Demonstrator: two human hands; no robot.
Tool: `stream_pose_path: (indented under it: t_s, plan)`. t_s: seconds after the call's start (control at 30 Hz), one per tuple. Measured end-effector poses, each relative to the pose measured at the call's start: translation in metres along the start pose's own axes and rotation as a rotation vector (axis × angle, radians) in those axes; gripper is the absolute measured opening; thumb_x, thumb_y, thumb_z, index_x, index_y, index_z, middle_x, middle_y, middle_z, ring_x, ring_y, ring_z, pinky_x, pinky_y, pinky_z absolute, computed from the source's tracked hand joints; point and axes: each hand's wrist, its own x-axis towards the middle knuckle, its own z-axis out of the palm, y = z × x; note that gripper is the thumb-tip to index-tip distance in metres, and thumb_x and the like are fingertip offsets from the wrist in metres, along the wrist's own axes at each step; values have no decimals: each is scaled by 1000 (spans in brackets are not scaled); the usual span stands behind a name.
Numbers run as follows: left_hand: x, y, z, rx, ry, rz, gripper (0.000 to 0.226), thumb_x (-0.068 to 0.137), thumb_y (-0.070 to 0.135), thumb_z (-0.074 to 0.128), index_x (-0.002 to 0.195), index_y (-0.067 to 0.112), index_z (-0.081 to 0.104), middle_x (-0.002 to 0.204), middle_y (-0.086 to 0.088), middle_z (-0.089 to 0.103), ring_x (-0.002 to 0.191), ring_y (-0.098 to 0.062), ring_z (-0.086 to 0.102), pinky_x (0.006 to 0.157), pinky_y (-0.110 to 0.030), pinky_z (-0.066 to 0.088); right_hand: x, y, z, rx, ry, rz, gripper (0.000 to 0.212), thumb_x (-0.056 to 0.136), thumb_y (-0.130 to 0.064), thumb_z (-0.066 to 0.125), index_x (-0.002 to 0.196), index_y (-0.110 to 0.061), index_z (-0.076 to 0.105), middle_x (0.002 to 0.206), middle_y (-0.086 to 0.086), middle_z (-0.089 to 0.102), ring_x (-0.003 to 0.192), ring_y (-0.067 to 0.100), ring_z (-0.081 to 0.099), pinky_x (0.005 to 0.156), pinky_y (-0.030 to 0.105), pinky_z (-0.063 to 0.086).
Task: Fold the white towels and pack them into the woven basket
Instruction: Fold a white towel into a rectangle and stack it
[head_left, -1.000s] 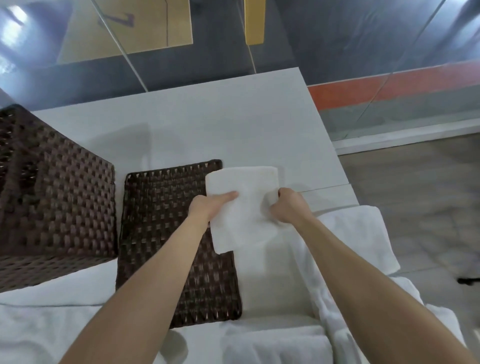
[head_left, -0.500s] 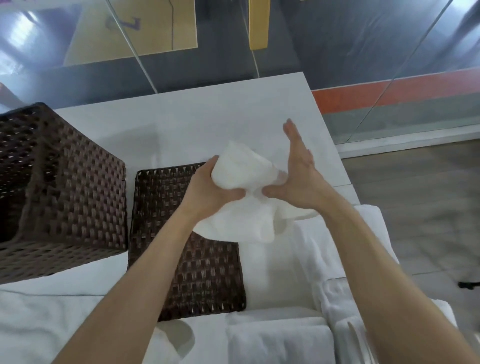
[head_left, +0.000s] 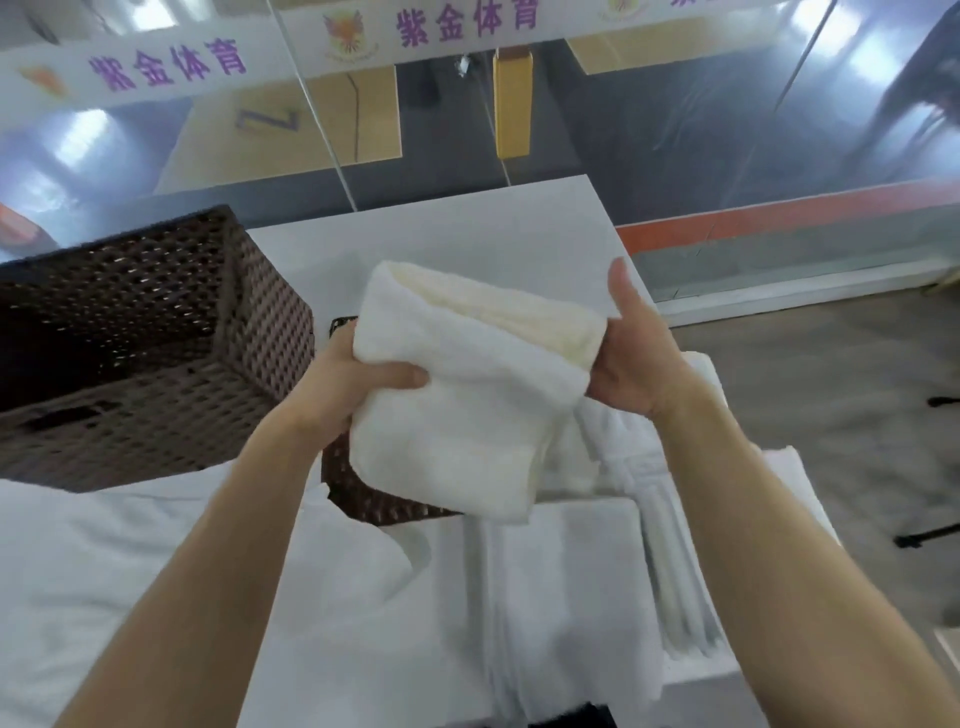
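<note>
The folded white towel (head_left: 467, 395) hangs above the surface (head_left: 467, 228). The left hand (head_left: 358, 384) has its grip pinched on the 9 o'clock edge, thumb on top. The right hand (head_left: 634, 358) clasps the 3 o'clock edge, thumb raised and fingers hidden underneath. The woven basket (head_left: 156, 364) stands at 9 o'clock of the towel. To pack well, hold both edges so the layers don't slip, carry the towel level over the rim, and lower it flat rather than dropping it.
</note>
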Motion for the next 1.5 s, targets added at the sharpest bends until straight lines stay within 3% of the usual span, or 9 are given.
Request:
stream_pose_path:
  t_s: [0.13,0.23,0.3,0.53,0.73,0.93,1.07,1.23,1.5]
  plan:
    - [-61,-22,28,-241,116,-45,60,76,2,86,133,10,71,126,-10,79,114,-32,77,98,-52,61,-57,68,36,141,-13,-68,93,84,-80,44,148,-13,56,147,8,65,136,28,62,108,41,54]
    - [-98,-43,53,-287,141,-125,44,85,1,81,128,10,74,121,-11,80,113,-34,77,98,-51,61,-101,103,49,-180,174,-148,41,101,-39,66,138,-20,64,132,0,75,122,22,71,95,35,61]
    - [-117,-57,74,-306,108,-186,44,88,9,83,130,12,73,122,-10,80,116,-34,76,100,-51,60,-125,129,46,-382,396,-137,49,89,-29,85,133,-26,64,126,-7,77,115,16,73,100,39,60]
    - [-136,-114,154,-330,170,-438,64,72,55,96,126,24,77,112,-4,83,104,-28,80,101,-50,61,-181,175,36,-637,763,70,48,108,-46,53,149,-23,45,123,-12,54,123,21,59,83,31,35]
    - [-115,-154,188,-195,475,-518,62,73,66,89,105,15,77,100,1,80,94,-25,76,93,-41,60,-155,206,-8,-866,886,102,47,108,-59,42,117,-15,53,101,0,65,97,28,61,74,36,39]
    - [-94,-174,211,207,644,-350,88,95,69,67,157,13,38,144,-6,57,123,-29,60,102,-43,49,-120,245,-26,-1251,870,-80,67,105,-40,52,157,0,36,146,23,54,132,41,57,106,49,51]
    - [-94,-193,219,745,692,35,61,111,50,51,162,19,38,161,-14,41,145,-30,44,113,-47,45,-120,253,-19,-1608,734,-370,64,113,-41,32,169,-11,22,175,16,21,164,32,13,132,52,18]
    - [-66,-226,212,949,424,1,54,116,44,22,153,26,56,173,-10,32,164,-27,19,128,-49,33,-92,280,-48,-1689,512,-264,61,115,-45,23,170,-19,20,177,8,13,165,26,7,133,51,9]
    - [-51,-247,216,1017,406,11,60,116,47,12,150,23,55,168,-11,35,160,-31,26,128,-45,34,-84,297,-64,-1680,552,-275,62,113,-41,26,170,-20,14,178,6,8,165,20,-2,133,52,7]
